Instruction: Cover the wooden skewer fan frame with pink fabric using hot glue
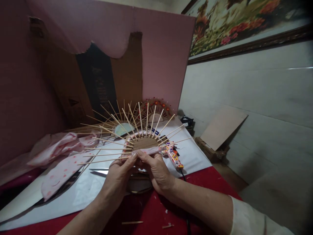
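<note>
Both my hands hold up a round cardboard disc (146, 143) with several thin wooden skewers (114, 134) fanning out from its rim. A strip of pink patterned fabric (146, 151) runs along the disc's near edge. My left hand (119, 176) pinches the fabric strip and the disc's lower left edge, fingers closed. My right hand (157, 169) grips the lower right edge with thumb and fingers pressed on the strip.
A colourful glue gun (173, 156) lies on white paper (193, 153) right of the disc. Pink dotted cloth (61, 163) lies at left. Another skewer basket frame (156, 109) stands behind. Red tablecloth (146, 212) below, pink-covered cardboard wall (161, 55) behind, loose skewer (132, 222) near me.
</note>
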`<act>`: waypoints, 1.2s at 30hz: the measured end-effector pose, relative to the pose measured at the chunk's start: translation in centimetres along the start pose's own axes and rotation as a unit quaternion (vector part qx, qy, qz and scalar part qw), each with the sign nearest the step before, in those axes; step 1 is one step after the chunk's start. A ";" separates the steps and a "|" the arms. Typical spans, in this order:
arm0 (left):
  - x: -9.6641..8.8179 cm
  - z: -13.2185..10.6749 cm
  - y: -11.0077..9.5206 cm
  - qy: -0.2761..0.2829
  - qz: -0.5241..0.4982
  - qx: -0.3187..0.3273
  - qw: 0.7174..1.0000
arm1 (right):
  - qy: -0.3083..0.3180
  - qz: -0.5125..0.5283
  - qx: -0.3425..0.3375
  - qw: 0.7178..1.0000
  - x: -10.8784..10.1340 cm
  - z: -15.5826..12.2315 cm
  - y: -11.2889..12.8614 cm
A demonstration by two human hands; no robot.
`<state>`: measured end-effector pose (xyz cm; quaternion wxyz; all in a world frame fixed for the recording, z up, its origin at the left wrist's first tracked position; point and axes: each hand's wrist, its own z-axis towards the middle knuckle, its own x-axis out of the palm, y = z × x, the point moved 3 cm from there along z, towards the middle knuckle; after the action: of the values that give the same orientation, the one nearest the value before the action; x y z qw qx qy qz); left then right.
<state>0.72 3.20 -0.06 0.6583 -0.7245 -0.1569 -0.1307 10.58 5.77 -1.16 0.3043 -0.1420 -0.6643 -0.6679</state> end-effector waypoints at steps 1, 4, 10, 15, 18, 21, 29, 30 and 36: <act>0.0 -0.1 -0.1 -0.001 -0.006 0.001 1.000 | 0.006 -0.006 -0.006 1.000 0.0 0.0 0.0; -0.3 0.1 -0.2 -0.013 -0.015 0.012 1.000 | 0.023 -0.016 -0.016 0.999 0.2 0.0 0.4; -1.3 0.8 -0.6 -0.074 -0.048 0.055 0.995 | -0.037 0.018 -0.027 0.999 -0.4 0.4 0.8; 0.0 -0.1 -1.0 -0.060 -0.050 0.037 0.996 | -0.022 0.024 -0.020 0.999 0.0 0.2 0.5; 0.7 -0.7 -0.7 -0.027 -0.039 -0.015 0.999 | 0.019 0.026 -0.001 0.999 0.7 -0.3 0.2; 0.7 -0.7 -0.6 -0.004 -0.043 -0.032 0.999 | 0.052 0.018 0.006 0.998 1.1 -0.8 0.1; -1.1 0.5 -2.6 -0.030 -0.059 0.062 0.996 | 0.035 -0.020 -0.001 0.999 0.3 -0.2 0.4; -1.5 0.6 -2.8 -0.042 -0.068 0.066 0.995 | 0.025 -0.011 -0.012 1.000 0.1 -0.1 0.5; -3.4 1.3 -3.9 -0.098 -0.100 0.097 0.985 | -0.104 0.042 -0.104 0.988 -2.3 1.5 2.3</act>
<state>-3.98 4.64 2.00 0.6907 -0.6469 -0.3047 -0.1081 13.39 7.93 -0.53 0.2451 -0.2693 -0.6122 -0.7018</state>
